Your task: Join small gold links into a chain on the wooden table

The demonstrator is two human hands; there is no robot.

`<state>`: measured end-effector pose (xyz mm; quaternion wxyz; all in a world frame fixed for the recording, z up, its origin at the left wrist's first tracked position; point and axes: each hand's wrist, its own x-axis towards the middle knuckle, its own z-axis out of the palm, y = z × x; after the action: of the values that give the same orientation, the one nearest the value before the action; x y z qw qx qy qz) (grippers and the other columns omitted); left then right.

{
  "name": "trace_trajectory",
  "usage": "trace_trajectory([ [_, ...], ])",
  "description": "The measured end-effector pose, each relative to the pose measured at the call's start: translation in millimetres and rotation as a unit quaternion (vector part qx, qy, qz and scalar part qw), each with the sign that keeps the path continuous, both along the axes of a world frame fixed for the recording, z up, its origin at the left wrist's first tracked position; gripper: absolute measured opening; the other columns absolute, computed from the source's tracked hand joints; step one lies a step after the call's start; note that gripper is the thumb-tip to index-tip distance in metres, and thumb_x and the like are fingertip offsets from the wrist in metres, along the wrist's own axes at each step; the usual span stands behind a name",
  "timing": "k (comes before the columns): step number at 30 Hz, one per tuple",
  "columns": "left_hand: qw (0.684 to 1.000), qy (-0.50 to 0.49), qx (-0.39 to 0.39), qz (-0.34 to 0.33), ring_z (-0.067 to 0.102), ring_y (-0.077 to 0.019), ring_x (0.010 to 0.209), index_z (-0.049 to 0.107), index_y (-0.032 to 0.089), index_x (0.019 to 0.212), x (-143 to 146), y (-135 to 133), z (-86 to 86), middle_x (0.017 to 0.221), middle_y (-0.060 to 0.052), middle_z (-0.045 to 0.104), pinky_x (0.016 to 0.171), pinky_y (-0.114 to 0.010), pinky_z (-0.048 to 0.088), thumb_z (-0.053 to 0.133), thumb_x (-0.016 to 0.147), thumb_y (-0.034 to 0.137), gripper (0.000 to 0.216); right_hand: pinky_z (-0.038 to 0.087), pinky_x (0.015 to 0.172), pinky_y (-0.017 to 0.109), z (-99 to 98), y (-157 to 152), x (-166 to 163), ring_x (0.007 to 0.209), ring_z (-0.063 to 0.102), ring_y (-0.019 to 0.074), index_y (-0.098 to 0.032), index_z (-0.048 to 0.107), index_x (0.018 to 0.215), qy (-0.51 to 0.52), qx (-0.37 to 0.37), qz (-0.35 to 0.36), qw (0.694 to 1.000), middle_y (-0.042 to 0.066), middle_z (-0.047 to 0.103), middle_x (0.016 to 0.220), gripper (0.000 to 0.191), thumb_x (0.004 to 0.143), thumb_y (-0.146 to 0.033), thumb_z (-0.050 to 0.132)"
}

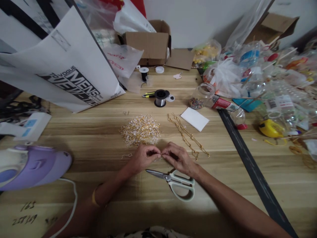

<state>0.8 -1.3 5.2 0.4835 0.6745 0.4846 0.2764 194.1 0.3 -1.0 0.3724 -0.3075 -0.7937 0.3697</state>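
My left hand and my right hand meet fingertip to fingertip over the wooden table, both pinched on a tiny gold piece too small to name. Just beyond them lies a heap of small gold and silver links. Finished gold chains stretch out to the right of the heap. Scissors with pale handles lie shut under my right wrist.
A white card and a wire spool sit further back. A purple iron stands at the left, a large printed bag behind it. Cardboard box, bead jar, yellow tape measure and plastic clutter fill the back right.
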Motion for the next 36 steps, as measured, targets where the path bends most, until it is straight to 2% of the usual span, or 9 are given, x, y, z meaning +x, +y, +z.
trace_trajectory([
  [11, 1.000, 0.014, 0.014, -0.001, 0.058, -0.0112, 0.062, 0.070, 0.014, 0.074, -0.4, -0.7, -0.8, 0.067, -0.001, 0.068, 0.060, -0.021, 0.043, 0.061, 0.075, 0.018, 0.010, 0.044, 0.065, 0.026, -1.6, -0.6, 0.2, 0.073, 0.054, 0.0147, -0.016, 0.061, 0.091, -0.022, 0.019, 0.002, 1.000, 0.005, 0.059, 0.079, 0.009, 0.091, -0.018, 0.052],
  [26, 1.000, 0.016, 0.021, 0.003, 0.059, -0.0117, 0.064, 0.070, 0.014, 0.075, 0.0, -0.8, -2.2, 0.069, -0.002, 0.069, 0.061, -0.021, 0.043, 0.061, 0.077, 0.020, 0.011, 0.047, 0.067, 0.029, -7.0, 0.1, 0.8, 0.075, 0.057, 0.0166, -0.017, 0.061, 0.096, -0.029, 0.029, -0.015, 0.999, 0.007, 0.061, 0.082, 0.012, 0.092, -0.022, 0.051],
  [36, 0.996, 0.043, 0.081, 0.015, 0.060, -0.0122, 0.063, 0.071, 0.014, 0.072, 3.3, -1.7, 3.2, 0.068, -0.002, 0.070, 0.063, -0.022, 0.044, 0.062, 0.075, 0.013, 0.009, 0.047, 0.067, 0.028, -4.7, -1.2, 0.8, 0.076, 0.057, 0.0167, -0.018, 0.059, 0.098, -0.052, 0.043, -0.019, 0.998, 0.007, 0.060, 0.083, 0.012, 0.093, -0.019, 0.048],
])
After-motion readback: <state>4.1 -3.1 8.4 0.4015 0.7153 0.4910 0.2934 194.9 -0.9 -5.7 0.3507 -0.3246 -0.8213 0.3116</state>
